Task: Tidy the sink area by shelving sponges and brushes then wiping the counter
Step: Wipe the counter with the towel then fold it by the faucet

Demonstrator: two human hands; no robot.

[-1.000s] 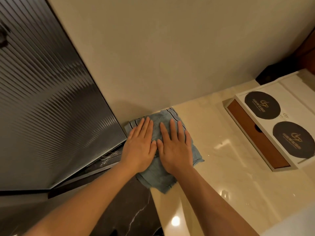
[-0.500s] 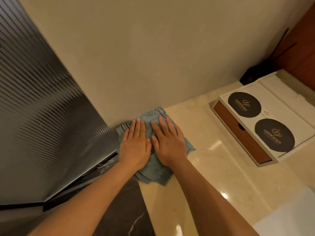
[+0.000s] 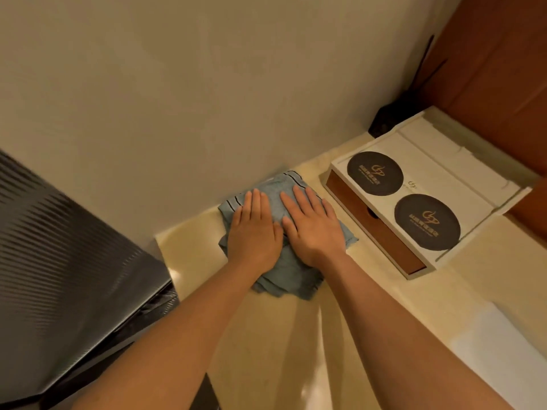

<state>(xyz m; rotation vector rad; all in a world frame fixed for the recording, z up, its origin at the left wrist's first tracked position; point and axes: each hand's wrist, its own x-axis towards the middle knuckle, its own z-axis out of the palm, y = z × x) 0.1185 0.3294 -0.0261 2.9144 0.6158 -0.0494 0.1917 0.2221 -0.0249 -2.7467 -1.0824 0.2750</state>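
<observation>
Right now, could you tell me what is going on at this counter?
A person presses the left hand and right hand flat, side by side, on a folded blue cloth lying on the beige counter by the wall, apparently wiping it. A white drawer box with two dark round pads on top stands just to the right.

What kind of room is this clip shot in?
Likely a kitchenette or hotel counter: glossy cream countertop, white drawer box with two logo coasters, blue wiping cloth.
</observation>
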